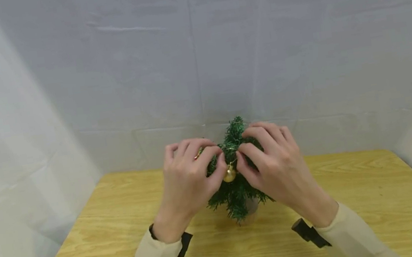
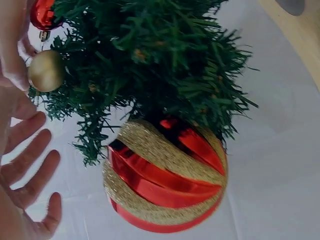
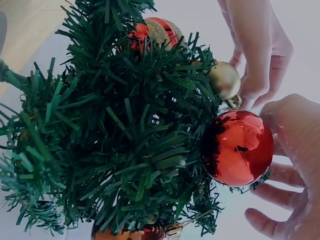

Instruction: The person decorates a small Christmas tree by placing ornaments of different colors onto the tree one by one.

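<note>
A small artificial Christmas tree (image 1: 236,192) stands on the table between my two hands. A gold bauble (image 1: 229,174) hangs at its front, near my fingertips. My left hand (image 1: 192,172) pinches at the bauble's thin string with thumb and forefinger, the other fingers bent over the branches. From the other side my right hand (image 1: 276,162) pinches the same string, its fingertips close to the left ones. The string itself is mostly hidden. Near the right hand in the right wrist view is a shiny red bauble (image 3: 239,148).
A large red bauble with gold glitter stripes (image 2: 165,180) hangs on the tree's left side. An orange-red bauble (image 3: 127,233) shows at the bottom of the right wrist view. The wooden table (image 1: 121,228) meets pale hanging sheets (image 1: 143,76) at the back and sides.
</note>
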Demonstrator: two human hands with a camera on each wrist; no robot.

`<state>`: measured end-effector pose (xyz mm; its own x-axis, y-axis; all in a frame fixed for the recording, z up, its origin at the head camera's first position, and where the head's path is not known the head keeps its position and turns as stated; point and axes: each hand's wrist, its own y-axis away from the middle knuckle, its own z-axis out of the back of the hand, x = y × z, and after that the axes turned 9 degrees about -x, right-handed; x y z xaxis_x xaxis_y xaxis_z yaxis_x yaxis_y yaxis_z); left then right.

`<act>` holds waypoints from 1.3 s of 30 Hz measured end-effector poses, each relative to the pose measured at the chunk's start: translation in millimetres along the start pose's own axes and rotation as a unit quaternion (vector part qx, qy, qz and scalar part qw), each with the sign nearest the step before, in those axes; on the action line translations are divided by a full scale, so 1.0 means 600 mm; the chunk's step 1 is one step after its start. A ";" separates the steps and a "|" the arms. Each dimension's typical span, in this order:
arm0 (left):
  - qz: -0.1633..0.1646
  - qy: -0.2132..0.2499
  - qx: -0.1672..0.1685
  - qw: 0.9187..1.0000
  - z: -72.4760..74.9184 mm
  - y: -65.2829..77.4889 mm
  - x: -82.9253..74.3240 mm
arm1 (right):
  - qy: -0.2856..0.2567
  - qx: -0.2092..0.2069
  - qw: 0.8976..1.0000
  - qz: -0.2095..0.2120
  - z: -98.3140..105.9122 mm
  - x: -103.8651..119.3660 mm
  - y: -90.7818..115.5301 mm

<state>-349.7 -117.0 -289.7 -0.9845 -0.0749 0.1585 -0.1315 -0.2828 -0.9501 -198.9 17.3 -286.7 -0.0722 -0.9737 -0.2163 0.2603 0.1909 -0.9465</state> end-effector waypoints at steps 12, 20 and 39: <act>0.024 0.001 0.050 0.998 -0.004 0.006 -0.014 | 0.014 0.093 0.995 -0.024 0.004 0.001 0.009; 0.033 0.019 0.068 0.997 0.000 0.013 -0.024 | 0.014 0.115 0.993 -0.027 0.011 0.009 0.013; 0.077 0.062 0.054 0.994 0.011 0.020 -0.017 | -0.020 0.060 0.998 -0.028 0.026 0.007 0.021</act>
<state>-340.2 -125.8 -300.7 -0.9996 -0.0089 -0.0265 0.0279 -0.3795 -0.9248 -181.2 13.5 -295.8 -0.0531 -0.9870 -0.1515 0.3711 0.1213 -0.9207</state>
